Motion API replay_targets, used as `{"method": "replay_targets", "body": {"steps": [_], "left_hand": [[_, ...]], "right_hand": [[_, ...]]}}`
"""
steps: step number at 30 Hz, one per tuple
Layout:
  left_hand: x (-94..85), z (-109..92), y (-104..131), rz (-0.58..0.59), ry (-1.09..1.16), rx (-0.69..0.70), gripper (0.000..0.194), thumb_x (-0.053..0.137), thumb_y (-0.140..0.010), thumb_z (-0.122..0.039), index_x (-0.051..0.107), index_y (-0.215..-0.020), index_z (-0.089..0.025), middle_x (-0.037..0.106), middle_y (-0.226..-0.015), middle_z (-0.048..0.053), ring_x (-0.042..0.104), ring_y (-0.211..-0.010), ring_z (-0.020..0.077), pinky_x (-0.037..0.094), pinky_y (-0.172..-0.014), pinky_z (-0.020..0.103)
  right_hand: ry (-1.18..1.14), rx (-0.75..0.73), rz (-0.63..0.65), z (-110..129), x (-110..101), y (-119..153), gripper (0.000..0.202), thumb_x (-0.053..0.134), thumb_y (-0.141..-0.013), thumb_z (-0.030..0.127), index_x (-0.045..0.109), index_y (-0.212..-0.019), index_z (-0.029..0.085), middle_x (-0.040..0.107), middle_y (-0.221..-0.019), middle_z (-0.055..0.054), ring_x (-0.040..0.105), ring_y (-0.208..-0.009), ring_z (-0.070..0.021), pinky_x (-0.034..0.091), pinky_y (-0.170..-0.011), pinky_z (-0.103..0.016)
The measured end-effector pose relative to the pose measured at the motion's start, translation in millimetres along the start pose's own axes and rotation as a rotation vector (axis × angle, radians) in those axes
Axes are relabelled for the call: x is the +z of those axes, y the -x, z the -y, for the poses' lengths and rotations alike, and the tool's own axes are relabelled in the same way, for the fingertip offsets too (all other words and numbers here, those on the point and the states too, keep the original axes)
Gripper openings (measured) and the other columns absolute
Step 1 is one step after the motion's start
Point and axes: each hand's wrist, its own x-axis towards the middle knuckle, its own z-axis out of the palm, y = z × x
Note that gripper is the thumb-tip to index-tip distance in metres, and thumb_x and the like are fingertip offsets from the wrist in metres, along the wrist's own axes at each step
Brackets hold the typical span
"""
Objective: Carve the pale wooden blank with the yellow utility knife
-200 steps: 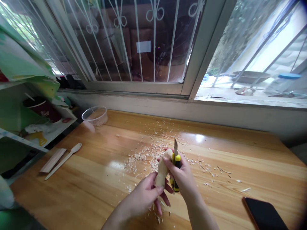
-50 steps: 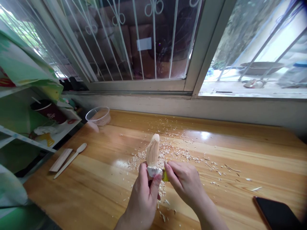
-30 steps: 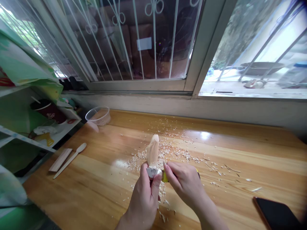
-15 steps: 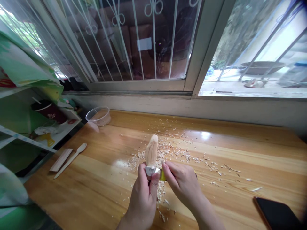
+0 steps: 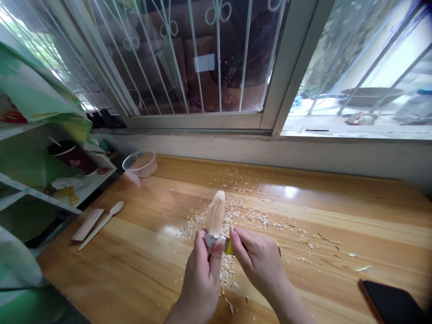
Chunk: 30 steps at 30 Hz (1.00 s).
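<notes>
My left hand [image 5: 204, 274] is closed round the lower end of a carved wooden piece [image 5: 216, 213], whose rounded top points away from me. My right hand [image 5: 258, 254] grips a yellow-handled knife [image 5: 229, 246]. The knife's metal blade lies across the lower part of the wood, close to my left thumb. Pale wood shavings [image 5: 249, 216] are scattered on the wooden table [image 5: 141, 270] behind and beneath my hands.
At the left lie a wooden spoon [image 5: 101, 226] and a flat wooden strip [image 5: 88, 224]. A clear round tub [image 5: 140, 164] stands at the back left. A dark phone [image 5: 391, 301] lies front right. Shelves [image 5: 97, 180] adjoin the left edge.
The whole view has shifted slightly. The wood, the knife and both hands keep nearly the same places relative to each other, and both grips are unchanged.
</notes>
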Motion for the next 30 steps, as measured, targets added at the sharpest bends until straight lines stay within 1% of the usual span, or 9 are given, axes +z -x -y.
{"method": "replay_targets", "body": {"steps": [2, 5, 7, 10, 13, 18, 21, 25, 30], "left_hand": [[0.8, 2.0, 0.4, 0.083, 0.082, -0.037, 0.033, 0.035, -0.090, -0.053, 0.043, -0.092, -0.020, 0.049, -0.063, -0.004, 0.048, -0.049, 0.0123, 0.038, -0.047, 0.024], [0.3, 4.5, 0.9, 0.179, 0.180, -0.097, 0.042, 0.033, -0.089, -0.057, 0.039, -0.108, -0.019, 0.047, -0.062, -0.006, 0.046, -0.045, 0.0110, 0.039, -0.045, 0.024], [-1.2, 4.9, 1.4, 0.213, 0.182, -0.128, 0.049, 0.033, -0.088, -0.058, 0.033, -0.118, -0.019, 0.048, -0.062, -0.006, 0.046, -0.044, 0.0113, 0.039, -0.045, 0.024], [-3.8, 2.4, 2.6, 0.242, 0.121, -0.151, 0.048, 0.032, -0.089, -0.056, 0.033, -0.118, -0.018, 0.048, -0.064, -0.005, 0.047, -0.043, 0.0112, 0.039, -0.044, 0.024], [-5.1, -2.2, 4.2, 0.200, 0.059, -0.147, 0.043, 0.032, -0.090, -0.054, 0.036, -0.114, -0.019, 0.050, -0.069, -0.003, 0.045, -0.043, 0.0107, 0.038, -0.045, 0.025], [-4.0, -8.5, 5.0, 0.074, -0.012, 0.001, 0.027, 0.034, -0.091, -0.046, 0.043, -0.095, -0.021, 0.053, -0.067, -0.001, 0.050, -0.057, 0.0153, 0.037, -0.055, 0.027], [-2.5, -10.6, 4.5, 0.036, -0.027, 0.024, 0.021, 0.036, -0.091, -0.042, 0.043, -0.090, -0.022, 0.054, -0.066, -0.002, 0.051, -0.059, 0.0155, 0.038, -0.058, 0.027], [-0.3, -9.0, 5.4, 0.055, -0.001, -0.011, 0.027, 0.036, -0.090, -0.047, 0.044, -0.094, -0.021, 0.056, -0.068, 0.000, 0.053, -0.058, 0.0159, 0.039, -0.055, 0.027], [1.6, -4.3, 7.8, 0.114, 0.071, -0.097, 0.040, 0.034, -0.090, -0.050, 0.041, -0.116, -0.019, 0.055, -0.072, -0.001, 0.045, -0.044, 0.0112, 0.037, -0.044, 0.025]], "right_hand": [[-0.057, 0.038, 0.055, -2.5, -0.9, 0.1, 0.047, 0.029, -0.096, 0.037, 0.044, -0.055, 0.020, 0.044, -0.046, 0.005, 0.039, -0.041, -0.0074, 0.023, -0.046, -0.021], [-0.099, 0.065, 0.116, -4.6, -2.5, 0.0, 0.047, 0.029, -0.096, 0.038, 0.041, -0.054, 0.020, 0.044, -0.045, 0.005, 0.039, -0.041, -0.0070, 0.023, -0.044, -0.021], [-0.068, 0.047, 0.109, -4.6, -3.8, -0.3, 0.046, 0.031, -0.096, 0.037, 0.042, -0.055, 0.020, 0.045, -0.046, 0.005, 0.039, -0.041, -0.0070, 0.023, -0.045, -0.022], [-0.003, 0.009, 0.074, -3.4, -6.7, -1.1, 0.044, 0.032, -0.095, 0.036, 0.044, -0.056, 0.020, 0.046, -0.047, 0.005, 0.038, -0.041, -0.0073, 0.023, -0.045, -0.022], [0.039, -0.028, 0.054, -2.1, -9.8, -1.4, 0.043, 0.032, -0.095, 0.035, 0.043, -0.056, 0.020, 0.046, -0.048, 0.005, 0.040, -0.041, -0.0074, 0.023, -0.046, -0.023], [0.098, -0.072, -0.041, -0.1, -9.8, 0.0, 0.042, 0.031, -0.095, 0.033, 0.043, -0.056, 0.021, 0.045, -0.048, 0.004, 0.040, -0.042, -0.0081, 0.022, -0.047, -0.024], [0.117, -0.072, -0.072, 0.2, -8.2, -0.2, 0.042, 0.032, -0.095, 0.033, 0.043, -0.057, 0.020, 0.045, -0.048, 0.004, 0.039, -0.043, -0.0082, 0.022, -0.048, -0.024], [0.058, -0.056, -0.002, -1.2, -10.2, -1.3, 0.042, 0.031, -0.095, 0.033, 0.042, -0.057, 0.020, 0.045, -0.048, 0.005, 0.039, -0.042, -0.0076, 0.022, -0.047, -0.024], [0.015, -0.030, 0.091, -4.5, -13.6, 0.0, 0.043, 0.032, -0.095, 0.035, 0.042, -0.056, 0.020, 0.045, -0.048, 0.005, 0.041, -0.042, -0.0073, 0.023, -0.047, -0.023]]}}
